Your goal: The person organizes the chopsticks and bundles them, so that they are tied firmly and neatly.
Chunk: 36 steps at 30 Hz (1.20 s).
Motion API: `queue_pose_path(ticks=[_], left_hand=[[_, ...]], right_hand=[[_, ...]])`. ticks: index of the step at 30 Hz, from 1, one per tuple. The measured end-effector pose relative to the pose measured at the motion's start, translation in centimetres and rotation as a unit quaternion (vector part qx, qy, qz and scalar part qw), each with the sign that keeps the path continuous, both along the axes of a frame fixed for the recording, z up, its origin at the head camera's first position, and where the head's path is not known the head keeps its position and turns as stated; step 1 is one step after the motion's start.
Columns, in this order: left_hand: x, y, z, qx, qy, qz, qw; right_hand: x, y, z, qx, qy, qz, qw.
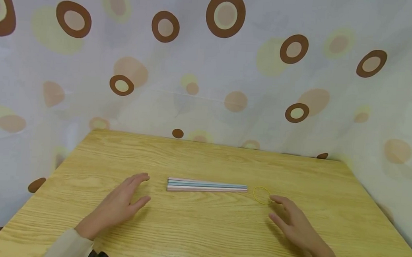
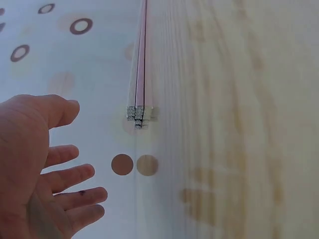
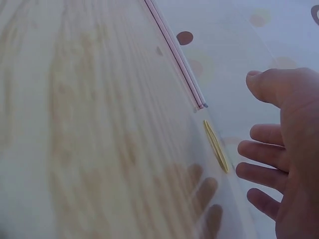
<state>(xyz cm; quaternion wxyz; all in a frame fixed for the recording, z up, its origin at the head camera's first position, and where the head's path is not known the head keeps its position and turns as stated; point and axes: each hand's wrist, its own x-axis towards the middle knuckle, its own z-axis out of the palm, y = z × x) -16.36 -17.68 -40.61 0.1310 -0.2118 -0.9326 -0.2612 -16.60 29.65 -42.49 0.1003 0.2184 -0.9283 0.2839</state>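
Several pink, white and blue chopsticks [image 1: 207, 186] lie side by side across the table, thick ends to the left and thin tips to the right. Their square, patterned thick ends [image 2: 135, 113] show in the left wrist view. Just past the tips lies a yellow rubber band [image 1: 262, 195], spread in a loop. My left hand [image 1: 119, 204] hovers left of the chopsticks, fingers apart, holding nothing. On the other side my right hand [image 1: 297, 226] is close beside the band, its fingertips near the loop in the head view, with nothing in its grasp.
The light wooden table [image 1: 198, 231] carries the chopsticks and the band. Behind it and along both sides hangs a white cloth [image 1: 210, 65] printed with brown, pink and yellow circles.
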Motion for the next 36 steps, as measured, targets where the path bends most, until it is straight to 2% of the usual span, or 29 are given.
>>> queue_pose_path(ticks=[4,17,28,32,36], left_hand=[[-0.1,0.2,-0.2,0.006,-0.028,-0.012,0.9995],[-0.9,0.9,-0.5,-0.018,-0.008,-0.032,0.9993],[-1.8,1.8,-0.8,-0.018,-0.002,-0.044,0.9989],[-2.3,2.0,-0.9,-0.019,0.003,-0.045,0.9988],[-2.7,2.2,-1.1,-0.013,-0.007,-0.048,0.9987]], right_hand=[[-0.2,0.0,-0.1,-0.003,-0.011,0.008,0.9999],[-1.2,-1.2,0.0,-0.023,-0.033,0.025,0.9989],[-2.1,-1.8,-0.8,-0.022,-0.003,0.022,0.9995],[-2.4,-2.1,-0.9,-0.022,0.021,0.035,0.9989],[-2.7,-2.5,-0.9,-0.018,0.032,0.047,0.9982]])
